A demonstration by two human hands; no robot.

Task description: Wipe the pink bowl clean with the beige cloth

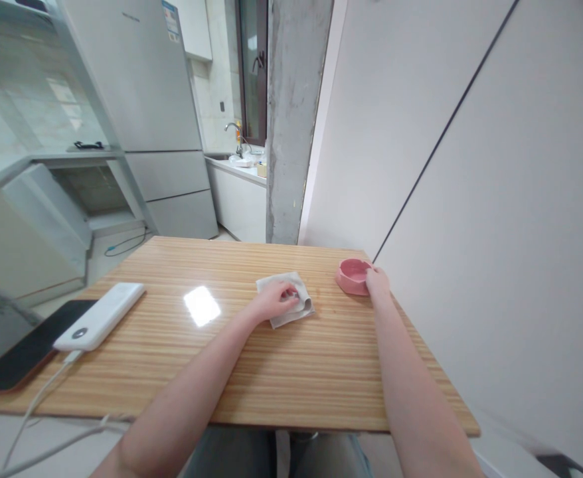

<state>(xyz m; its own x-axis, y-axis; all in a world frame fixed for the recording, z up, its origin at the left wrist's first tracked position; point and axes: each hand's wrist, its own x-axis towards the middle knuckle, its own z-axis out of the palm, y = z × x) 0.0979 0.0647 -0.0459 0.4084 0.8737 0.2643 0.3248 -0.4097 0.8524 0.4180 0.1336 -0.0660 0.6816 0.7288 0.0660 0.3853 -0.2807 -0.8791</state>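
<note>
A pale grey cloth [284, 317] lies on the wooden table [271, 385], one edge curled over. My left hand [275, 300] rests on it with the fingers bent into its folds, gripping it. Toward the table's far right corner sits a pink ashtray [352, 287] with notches in its rim. Its right wall is pinched in my right hand [378, 281], thumb and fingers closed on the rim. The ashtray appears to stand on the tabletop, right of the cloth.
At the table's left lie a white power bank [101, 317] with a cable [47, 384] plugged in and a dark tablet-like slab [27, 348]. A white wall [451, 219] runs along the right edge. Beyond stand a fridge [137, 86] and a sink faucet [235, 129].
</note>
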